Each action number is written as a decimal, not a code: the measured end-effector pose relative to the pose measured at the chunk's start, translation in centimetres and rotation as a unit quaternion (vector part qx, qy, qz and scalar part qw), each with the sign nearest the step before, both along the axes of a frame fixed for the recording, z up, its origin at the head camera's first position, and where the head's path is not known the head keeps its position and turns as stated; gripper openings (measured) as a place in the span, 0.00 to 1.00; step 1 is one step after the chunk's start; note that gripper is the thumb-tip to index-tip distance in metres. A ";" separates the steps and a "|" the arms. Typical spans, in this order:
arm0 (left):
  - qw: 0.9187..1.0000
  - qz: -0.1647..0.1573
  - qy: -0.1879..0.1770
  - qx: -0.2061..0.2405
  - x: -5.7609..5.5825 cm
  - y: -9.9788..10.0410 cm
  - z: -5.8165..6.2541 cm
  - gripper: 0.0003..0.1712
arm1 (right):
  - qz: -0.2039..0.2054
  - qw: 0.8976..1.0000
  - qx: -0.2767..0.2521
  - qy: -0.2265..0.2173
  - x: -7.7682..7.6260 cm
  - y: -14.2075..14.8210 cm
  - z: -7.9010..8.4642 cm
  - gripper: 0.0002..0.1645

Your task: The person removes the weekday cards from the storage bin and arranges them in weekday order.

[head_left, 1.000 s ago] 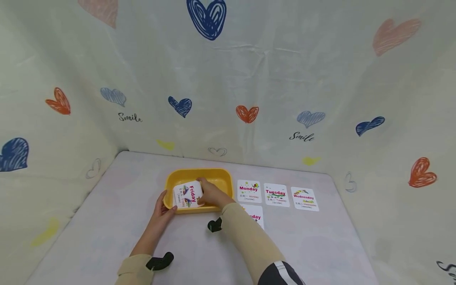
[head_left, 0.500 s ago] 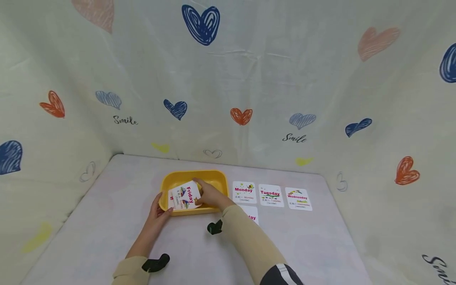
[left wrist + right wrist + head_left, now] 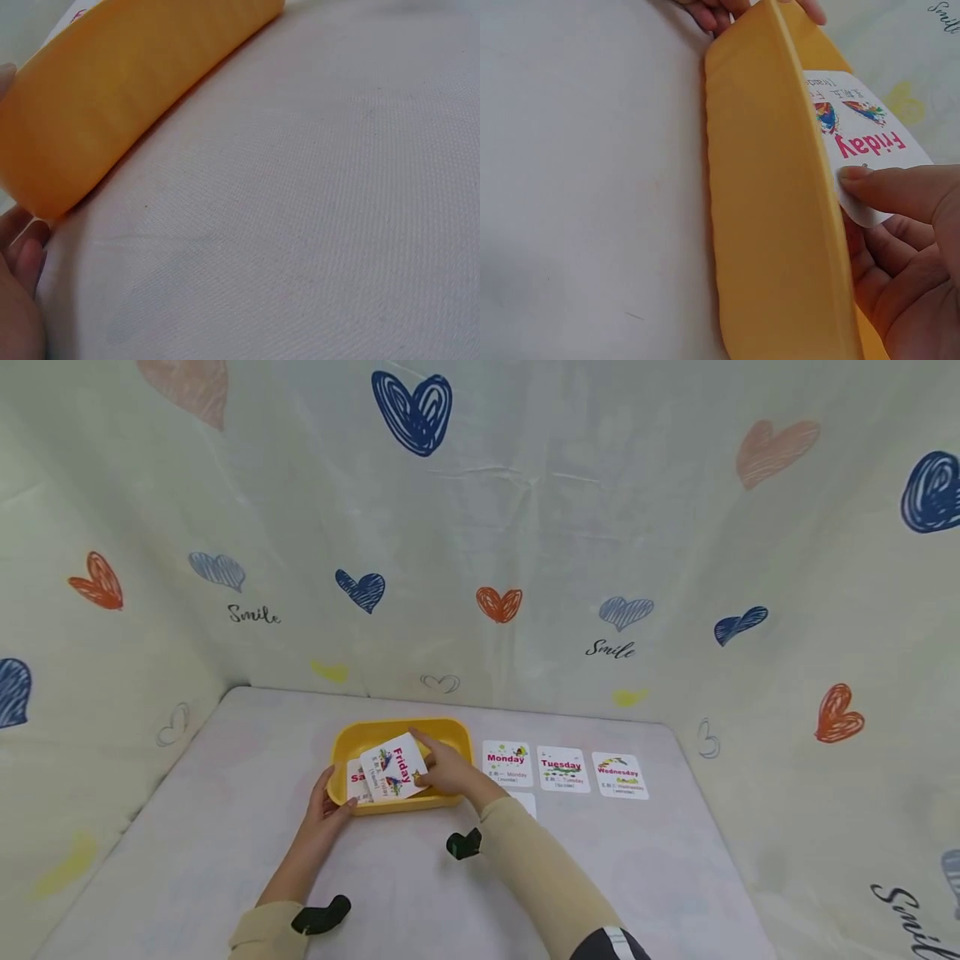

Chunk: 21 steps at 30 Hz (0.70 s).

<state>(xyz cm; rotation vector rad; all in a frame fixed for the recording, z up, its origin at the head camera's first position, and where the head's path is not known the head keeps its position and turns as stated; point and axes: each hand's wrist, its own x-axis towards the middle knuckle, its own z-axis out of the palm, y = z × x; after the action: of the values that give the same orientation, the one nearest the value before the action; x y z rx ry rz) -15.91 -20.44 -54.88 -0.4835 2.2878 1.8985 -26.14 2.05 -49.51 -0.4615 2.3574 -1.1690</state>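
A yellow plastic tray (image 3: 375, 724) stands on the white-covered table. My left hand (image 3: 330, 814) grips its near left corner, the thumb over the rim and the fingers around the outside wall. My right hand (image 3: 450, 772) reaches into the tray and pinches a white Friday card (image 3: 393, 767) by its right edge. In the right wrist view the thumb lies on the printed face of the card, which is tilted up just inside the tray wall (image 3: 780, 195). Beneath it, another card (image 3: 356, 782) with red letters "Sa" lies in the tray, partly covered.
To the right of the tray, a Monday card (image 3: 507, 763), a Tuesday card (image 3: 563, 769) and a Wednesday card (image 3: 620, 775) lie in a row. Below Monday, another white card (image 3: 527, 802) is mostly hidden by my right forearm. A heart-printed curtain (image 3: 540, 543) encloses the table.
My right hand has lifted and shifted the Friday card rightward, uncovering the card beneath it. The left hand keeps its grip on the tray. The head view has turned slightly right.
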 end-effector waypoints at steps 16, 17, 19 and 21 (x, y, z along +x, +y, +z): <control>1.000 -0.005 -0.005 0.009 0.2 0.0 0.1 0.50 | -0.068 0.996 -0.051 0.024 -0.1 3.3 1.4 0.43; 1.000 -0.005 -0.005 0.009 0.2 0.0 0.1 0.50 | -0.070 0.995 -0.059 0.026 -0.1 3.5 1.6 0.42; 1.000 -0.005 -0.004 0.010 0.1 0.1 0.1 0.50 | -0.073 0.994 -0.076 0.029 0.0 4.0 1.8 0.41; 1.000 -0.003 -0.006 0.010 0.1 0.0 0.0 0.50 | -0.077 0.993 -0.089 0.028 0.2 4.5 2.2 0.40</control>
<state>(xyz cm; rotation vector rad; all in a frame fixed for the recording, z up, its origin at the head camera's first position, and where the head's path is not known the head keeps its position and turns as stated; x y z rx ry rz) -15.86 -20.41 -54.83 -0.4833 2.2580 1.9101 -25.98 6.52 -47.34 -0.3797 2.3826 -1.4633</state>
